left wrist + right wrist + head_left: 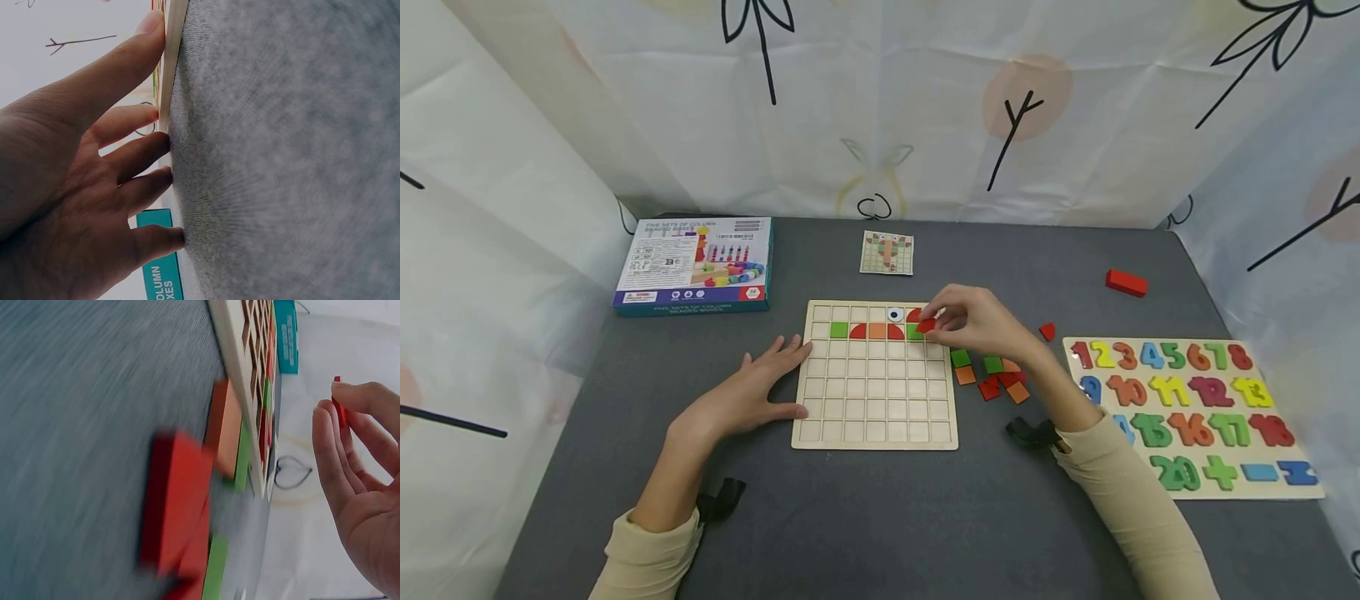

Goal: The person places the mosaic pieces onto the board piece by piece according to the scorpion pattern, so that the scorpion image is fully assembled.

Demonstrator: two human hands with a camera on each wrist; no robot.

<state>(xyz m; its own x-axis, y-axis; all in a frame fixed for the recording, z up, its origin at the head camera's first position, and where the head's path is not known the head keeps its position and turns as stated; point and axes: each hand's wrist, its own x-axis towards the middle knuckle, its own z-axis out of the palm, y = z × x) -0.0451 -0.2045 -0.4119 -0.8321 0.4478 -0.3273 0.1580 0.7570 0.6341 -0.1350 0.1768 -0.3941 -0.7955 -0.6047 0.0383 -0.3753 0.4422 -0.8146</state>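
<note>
A wooden grid board lies flat on the grey table. Its upper rows hold green, orange and red tiles and one eye tile. My right hand pinches a red quarter-round tile between thumb and fingertips, over the board's upper right corner. The same red tile shows edge-on in the right wrist view. Fingers spread, my left hand touches the board's left edge with thumb and fingertips. In the left wrist view, the left hand rests its thumb against the board's side.
Loose tiles lie right of the board. A small pattern card sits behind it. A box stands at the back left, a red block at the back right. A number puzzle board lies at the right.
</note>
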